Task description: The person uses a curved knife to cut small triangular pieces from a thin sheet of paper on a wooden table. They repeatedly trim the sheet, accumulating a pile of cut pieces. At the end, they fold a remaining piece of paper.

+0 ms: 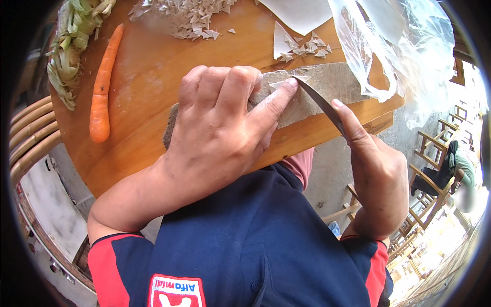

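My left hand (pixel 222 111) rests over a worn wooden board (pixel 330 84), its index finger pressing down a small, thin white piece of sheet (pixel 278 84). The other fingers are curled, and what lies beneath them is hidden. In my right hand (pixel 374 169) is a knife with a dark, narrow blade (pixel 322 103). The index finger lies along the blade's back. The knife's tip touches the white piece, close to my left fingertip, and its handle is hidden inside my fist. Beyond the board lie a larger white triangle (pixel 280 40) and several small cut triangles (pixel 312 47).
On the wooden table (pixel 153 76) are a carrot (pixel 101 88), leafy stalks (pixel 71 46), a heap of white cut pieces (pixel 191 17) and a large white sheet (pixel 303 13). A clear plastic bag (pixel 422 50) hangs over the right edge. A person (pixel 441 172) is among wooden stools at right.
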Demonstrator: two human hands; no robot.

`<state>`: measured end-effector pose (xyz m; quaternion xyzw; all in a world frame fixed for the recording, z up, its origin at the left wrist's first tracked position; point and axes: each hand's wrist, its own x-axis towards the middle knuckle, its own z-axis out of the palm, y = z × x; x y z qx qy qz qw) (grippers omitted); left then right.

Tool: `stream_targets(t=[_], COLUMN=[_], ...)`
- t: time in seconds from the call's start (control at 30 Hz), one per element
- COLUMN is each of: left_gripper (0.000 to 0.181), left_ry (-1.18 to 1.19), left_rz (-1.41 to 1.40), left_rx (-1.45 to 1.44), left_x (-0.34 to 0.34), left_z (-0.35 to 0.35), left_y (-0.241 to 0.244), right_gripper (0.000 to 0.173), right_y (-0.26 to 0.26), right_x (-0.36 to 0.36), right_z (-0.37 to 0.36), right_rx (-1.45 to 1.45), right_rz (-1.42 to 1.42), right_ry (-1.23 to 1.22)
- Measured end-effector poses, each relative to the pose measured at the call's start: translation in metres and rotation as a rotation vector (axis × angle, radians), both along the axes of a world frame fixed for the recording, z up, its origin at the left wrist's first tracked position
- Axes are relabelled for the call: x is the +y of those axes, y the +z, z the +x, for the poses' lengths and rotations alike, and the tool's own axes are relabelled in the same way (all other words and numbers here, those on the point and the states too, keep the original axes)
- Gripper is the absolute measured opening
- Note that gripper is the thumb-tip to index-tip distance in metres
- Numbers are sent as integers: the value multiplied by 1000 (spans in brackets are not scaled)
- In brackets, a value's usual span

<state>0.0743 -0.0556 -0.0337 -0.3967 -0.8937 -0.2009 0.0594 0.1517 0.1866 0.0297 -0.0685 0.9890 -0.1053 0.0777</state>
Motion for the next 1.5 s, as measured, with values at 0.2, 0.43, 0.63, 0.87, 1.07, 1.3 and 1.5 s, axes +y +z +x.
stream_targets(t=[0.2,0.43,0.63,0.87,1.07,1.3,1.5], left_gripper=[58,66,69,68,65,57,55], left_ry=[-39,0,0,-34,12,-44,-26], left_rz=[48,53,58,73,137,99,116], left_rx=[1,-99,-130,-152,-208,-157,-152], left_x=[-4,-3,0,-2,0,-3,-2], left_z=[-3,-5,-8,-9,-9,-10,-9], left_y=[-2,2,4,2,5,3,2], right_gripper=[69,69,52,58,58,60,61], right_y=[-15,-28,-18,-7,-3,-6,-3], right_x=[14,11,10,11,15,16,14], right_z=[16,10,-8,-2,4,11,21], right_rx=[110,190,43,-12,7,48,8], right_rz=[-193,-276,-145,-82,-96,-61,-56], right_ry=[-94,-90,-39,-17,-34,-34,10])
